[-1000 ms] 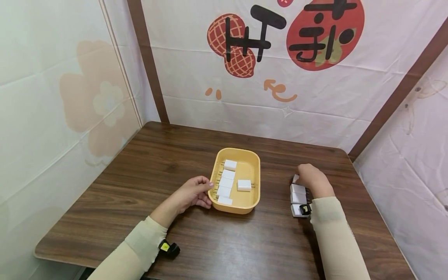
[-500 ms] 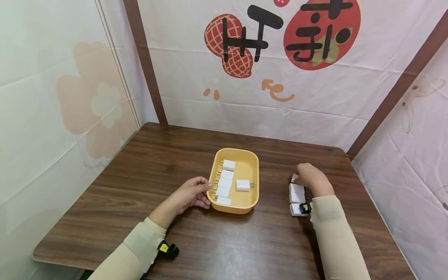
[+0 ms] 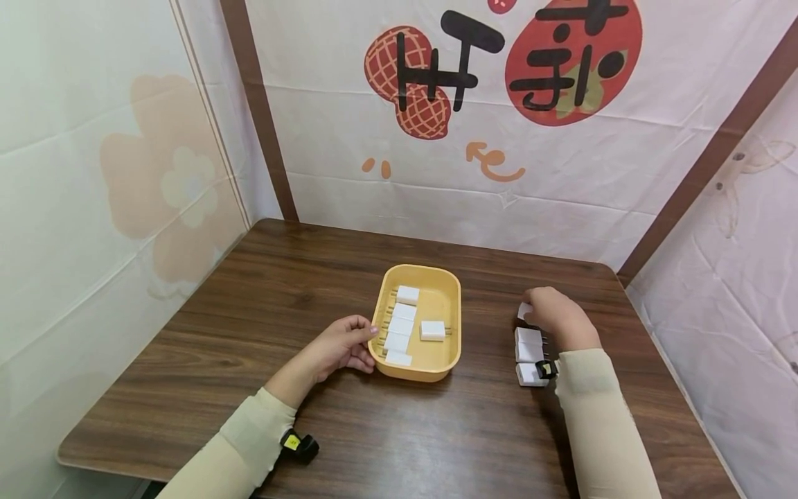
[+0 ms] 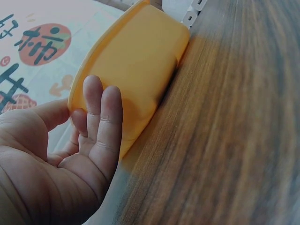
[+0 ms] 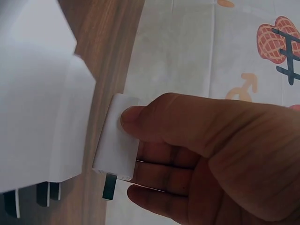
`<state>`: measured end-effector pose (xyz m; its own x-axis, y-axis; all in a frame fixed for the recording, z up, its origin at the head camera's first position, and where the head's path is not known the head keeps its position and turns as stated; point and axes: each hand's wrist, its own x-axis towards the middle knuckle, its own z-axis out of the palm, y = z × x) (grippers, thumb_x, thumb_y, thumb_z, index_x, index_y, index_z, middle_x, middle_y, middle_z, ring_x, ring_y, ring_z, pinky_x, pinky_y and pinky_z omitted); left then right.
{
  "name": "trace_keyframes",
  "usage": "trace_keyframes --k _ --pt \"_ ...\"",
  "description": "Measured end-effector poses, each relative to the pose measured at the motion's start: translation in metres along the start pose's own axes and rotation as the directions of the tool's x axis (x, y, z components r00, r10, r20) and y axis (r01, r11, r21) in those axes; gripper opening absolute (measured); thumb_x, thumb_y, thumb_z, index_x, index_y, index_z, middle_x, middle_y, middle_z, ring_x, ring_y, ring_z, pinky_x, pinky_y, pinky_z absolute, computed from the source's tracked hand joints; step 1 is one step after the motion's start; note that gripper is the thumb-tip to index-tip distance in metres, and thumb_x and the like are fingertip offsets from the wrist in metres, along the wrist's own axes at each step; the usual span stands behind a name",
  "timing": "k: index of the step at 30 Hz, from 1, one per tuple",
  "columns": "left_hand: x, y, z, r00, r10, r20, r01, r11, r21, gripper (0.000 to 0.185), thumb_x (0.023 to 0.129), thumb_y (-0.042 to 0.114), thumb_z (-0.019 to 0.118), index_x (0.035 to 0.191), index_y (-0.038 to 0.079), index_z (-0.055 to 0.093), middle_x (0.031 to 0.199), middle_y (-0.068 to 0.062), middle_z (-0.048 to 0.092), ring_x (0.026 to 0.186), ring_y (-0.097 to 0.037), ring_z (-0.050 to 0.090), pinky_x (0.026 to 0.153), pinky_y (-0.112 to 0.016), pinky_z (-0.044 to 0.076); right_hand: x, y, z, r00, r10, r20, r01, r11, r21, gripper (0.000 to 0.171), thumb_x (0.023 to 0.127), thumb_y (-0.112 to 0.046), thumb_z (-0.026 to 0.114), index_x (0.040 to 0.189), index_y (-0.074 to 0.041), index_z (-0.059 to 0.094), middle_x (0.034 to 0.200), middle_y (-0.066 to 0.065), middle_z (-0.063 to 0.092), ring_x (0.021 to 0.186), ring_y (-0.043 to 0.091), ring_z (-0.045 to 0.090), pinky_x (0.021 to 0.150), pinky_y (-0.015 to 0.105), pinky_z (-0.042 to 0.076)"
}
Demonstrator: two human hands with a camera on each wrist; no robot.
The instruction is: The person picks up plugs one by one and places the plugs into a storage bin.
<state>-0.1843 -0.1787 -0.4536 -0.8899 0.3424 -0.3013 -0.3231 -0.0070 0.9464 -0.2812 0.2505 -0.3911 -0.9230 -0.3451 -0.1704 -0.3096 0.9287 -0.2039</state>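
**Plug pinched at the row's far end**

The right hand (image 5: 220,159) pinches a white charger plug (image 5: 117,140) by its flat sides, beyond the other plugs (image 3: 528,353) beside the wrist. It looks light, rigid and smooth. The left hand (image 3: 339,343) grips the yellow tray (image 3: 450,305) by its rim.

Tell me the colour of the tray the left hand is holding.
The tray is yellow-orange plastic; the head view shows it best, with the left hand gripping its rim.

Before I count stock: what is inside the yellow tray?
Six white plugs lie in the yellow tray: five in a row, one beside. Anything beneath them is hidden.
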Motion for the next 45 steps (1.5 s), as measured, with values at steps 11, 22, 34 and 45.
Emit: trace_keyframes --k 11,22,34,45 --pt "0.0 -0.001 0.0 1.0 0.0 -0.001 0.0 1.0 -0.011 0.032 0.105 0.027 0.06 0.117 0.0 0.049 0.081 -0.01 0.067 0.068 -0.019 0.07 0.069 -0.039 0.064 -0.007 -0.009 -0.009 0.996 -0.079 -0.027 0.08 0.997 0.021 0.029 0.093 -0.005 0.066 0.121 0.003 0.068 0.113 0.018 0.071 0.1 0.03 0.068 0.086 0.053 0.056" --pt "0.0 0.0 0.001 1.0 -0.001 -0.005 0.001 1.0 -0.019 0.028 0.106 0.025 0.059 0.116 0.0 0.049 0.085 -0.012 0.067 0.067 -0.019 0.07 0.07 -0.039 0.064 -0.012 -0.019 -0.018 0.989 -0.141 -0.044 0.143 0.988 0.057 0.021 0.093 -0.006 0.067 0.113 -0.002 0.071 0.099 0.007 0.071 0.084 0.019 0.062 0.076 0.043 0.055" --pt "0.0 0.001 0.001 1.0 0.003 0.003 -0.003 1.0 -0.022 0.027 0.106 0.024 0.059 0.115 0.001 0.049 0.083 -0.011 0.067 0.068 -0.019 0.07 0.069 -0.038 0.064 -0.021 -0.04 -0.028 0.987 -0.153 -0.044 0.155 0.986 0.066 0.026 0.093 -0.008 0.063 0.117 -0.005 0.071 0.105 0.005 0.071 0.084 0.017 0.059 0.075 0.036 0.052" --pt "-0.002 0.002 0.002 1.0 0.004 0.006 -0.003 1.0 -0.028 0.027 0.106 0.025 0.058 0.114 0.001 0.049 0.081 -0.01 0.067 0.067 -0.019 0.07 0.069 -0.038 0.064 -0.028 -0.057 -0.036 0.975 -0.214 -0.055 0.217 0.975 0.057 0.025 0.094 -0.008 0.063 0.118 -0.004 0.069 0.105 0.006 0.07 0.086 0.018 0.059 0.075 0.038 0.053"
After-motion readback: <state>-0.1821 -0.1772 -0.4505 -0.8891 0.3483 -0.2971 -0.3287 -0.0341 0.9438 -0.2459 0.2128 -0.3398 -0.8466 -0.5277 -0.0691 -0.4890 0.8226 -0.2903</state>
